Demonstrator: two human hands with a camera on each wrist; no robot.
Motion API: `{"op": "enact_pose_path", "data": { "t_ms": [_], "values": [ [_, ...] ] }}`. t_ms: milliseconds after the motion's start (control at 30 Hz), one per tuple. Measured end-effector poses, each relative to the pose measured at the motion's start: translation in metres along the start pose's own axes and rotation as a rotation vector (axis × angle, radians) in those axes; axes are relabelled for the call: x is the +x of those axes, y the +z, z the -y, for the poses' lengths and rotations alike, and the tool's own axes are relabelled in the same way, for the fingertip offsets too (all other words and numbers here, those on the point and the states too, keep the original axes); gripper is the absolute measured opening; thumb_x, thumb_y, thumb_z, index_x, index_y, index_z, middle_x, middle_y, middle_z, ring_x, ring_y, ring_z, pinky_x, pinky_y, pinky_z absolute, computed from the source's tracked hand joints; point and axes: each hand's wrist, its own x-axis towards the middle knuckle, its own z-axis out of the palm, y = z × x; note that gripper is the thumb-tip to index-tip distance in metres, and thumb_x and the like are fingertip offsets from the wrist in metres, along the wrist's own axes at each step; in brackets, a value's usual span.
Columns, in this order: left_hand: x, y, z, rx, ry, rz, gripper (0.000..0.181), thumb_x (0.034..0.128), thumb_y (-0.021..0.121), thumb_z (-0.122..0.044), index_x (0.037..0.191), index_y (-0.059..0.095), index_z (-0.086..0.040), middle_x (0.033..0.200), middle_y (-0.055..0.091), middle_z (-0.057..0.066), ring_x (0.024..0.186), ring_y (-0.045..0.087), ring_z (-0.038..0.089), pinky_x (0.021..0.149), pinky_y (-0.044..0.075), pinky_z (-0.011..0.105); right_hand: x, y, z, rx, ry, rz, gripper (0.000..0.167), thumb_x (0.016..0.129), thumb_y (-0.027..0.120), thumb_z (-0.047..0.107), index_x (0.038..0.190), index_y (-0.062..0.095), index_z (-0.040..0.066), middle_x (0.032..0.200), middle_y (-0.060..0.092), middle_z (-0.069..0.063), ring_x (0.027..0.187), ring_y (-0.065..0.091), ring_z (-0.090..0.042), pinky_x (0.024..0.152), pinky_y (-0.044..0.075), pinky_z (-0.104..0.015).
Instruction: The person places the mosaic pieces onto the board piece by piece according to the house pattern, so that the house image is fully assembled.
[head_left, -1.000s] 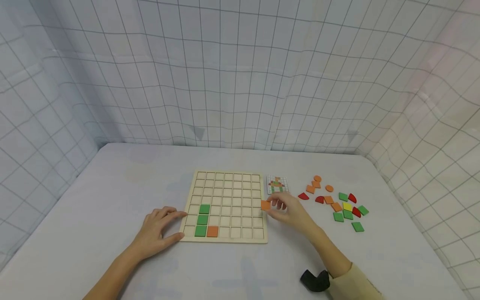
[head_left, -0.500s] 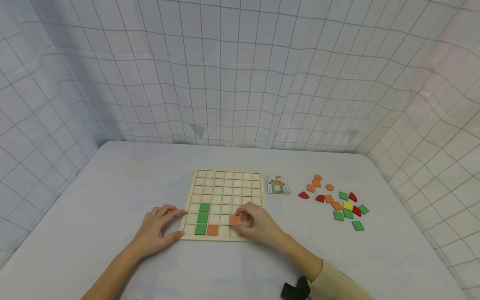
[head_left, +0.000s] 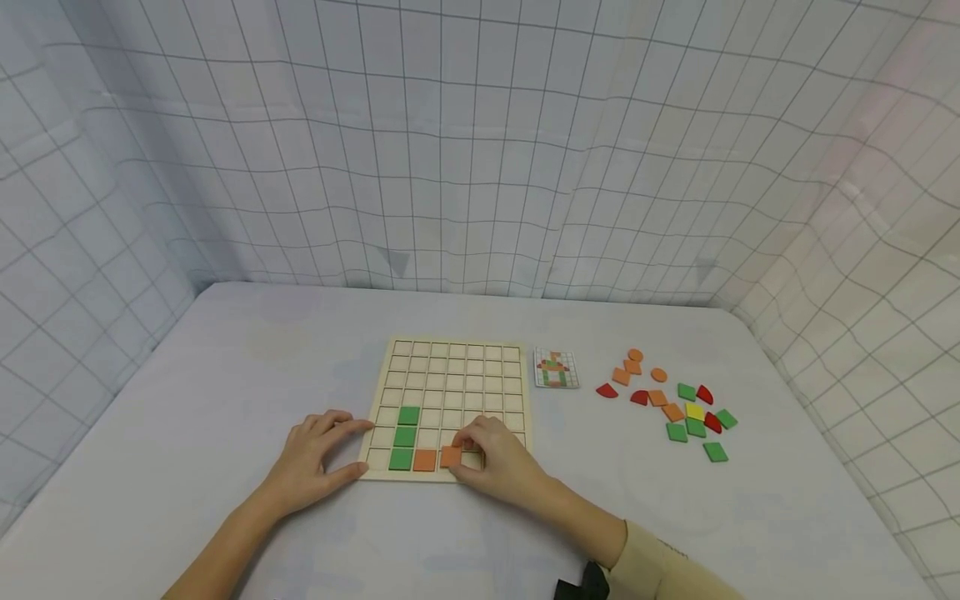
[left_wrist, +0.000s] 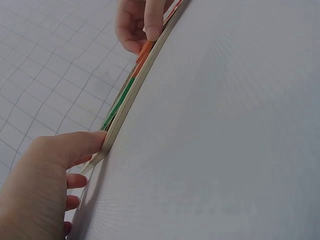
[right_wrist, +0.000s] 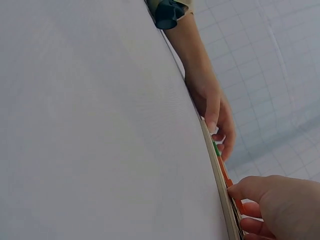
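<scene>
The wooden grid board (head_left: 455, 392) lies flat in the head view. My left hand (head_left: 315, 462) rests at its left edge, thumb and index fingertips apart and touching the rim; in the left wrist view the thumb is at the board's corner. Between thumb and fingers, my right hand (head_left: 498, 462) pinches an orange square tile (head_left: 451, 457) over the bottom row. Just left of it, another orange square tile (head_left: 424, 460) sits in its cell. Three green square tiles (head_left: 405, 437) form a column beside that one.
Right of the board lies a small pattern card (head_left: 556, 368). Farther right are scattered loose pieces: orange circles (head_left: 658, 375), orange squares (head_left: 673, 412), red quarter-circles (head_left: 607, 391), green squares (head_left: 716, 452) and a yellow square (head_left: 695, 412). A gridded curtain (head_left: 465, 150) hangs behind the table.
My right hand has carried the orange tile leftward from the board's right edge, then down to the bottom row beside the other orange tile. The left hand has stayed put.
</scene>
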Motion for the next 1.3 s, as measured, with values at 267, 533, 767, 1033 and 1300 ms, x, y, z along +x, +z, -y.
{"op": "enact_pose_path", "data": {
  "t_ms": [267,533,767,1033,1300],
  "values": [
    [0.0004,-0.001,-0.0011,-0.001,-0.003,0.002,0.046,0.0712,0.074,-0.031,0.114,0.061,-0.019,0.107,0.053,-0.001,0.092,0.044,0.02,0.073,0.028,0.041,-0.0011,0.0011,0.0013,-0.016,-0.002,0.0,0.02,0.075,0.073,0.023,0.091,0.063,0.015,0.089,0.055,0.005,0.081,0.043,-0.008,0.072,0.038,-0.02],
    [0.0001,-0.002,-0.0023,-0.006,0.004,-0.005,0.046,0.0708,0.074,-0.03,0.113,0.061,-0.018,0.106,0.053,-0.001,0.091,0.044,0.02,0.074,0.029,0.042,-0.0022,0.0016,0.0007,-0.029,-0.017,-0.01,0.02,0.075,0.072,0.023,0.091,0.063,0.015,0.089,0.054,0.005,0.081,0.042,-0.009,0.072,0.038,-0.021],
    [0.0002,-0.002,-0.002,-0.001,0.007,-0.006,0.046,0.0709,0.074,-0.03,0.113,0.061,-0.018,0.106,0.052,0.0,0.091,0.044,0.021,0.073,0.029,0.042,-0.0021,0.0014,0.001,-0.007,-0.004,-0.004,0.021,0.075,0.073,0.024,0.092,0.063,0.015,0.091,0.055,0.005,0.082,0.042,-0.008,0.072,0.038,-0.02],
    [0.0006,-0.0025,-0.0013,0.006,0.01,-0.01,0.046,0.0702,0.075,-0.029,0.112,0.061,-0.018,0.106,0.052,0.0,0.091,0.044,0.021,0.072,0.029,0.041,-0.0016,0.0022,0.0009,-0.002,-0.021,-0.02,0.021,0.074,0.074,0.021,0.091,0.063,0.015,0.089,0.054,0.003,0.081,0.042,-0.009,0.071,0.037,-0.022],
    [0.0008,-0.0021,-0.0016,0.002,0.015,-0.009,0.046,0.0703,0.075,-0.029,0.112,0.061,-0.017,0.106,0.052,0.0,0.091,0.044,0.021,0.072,0.029,0.041,-0.0012,-0.0063,-0.004,0.12,-0.013,-0.025,0.022,0.076,0.072,0.017,0.096,0.064,0.011,0.088,0.055,0.001,0.08,0.047,-0.012,0.071,0.041,-0.022]
  ]
}}
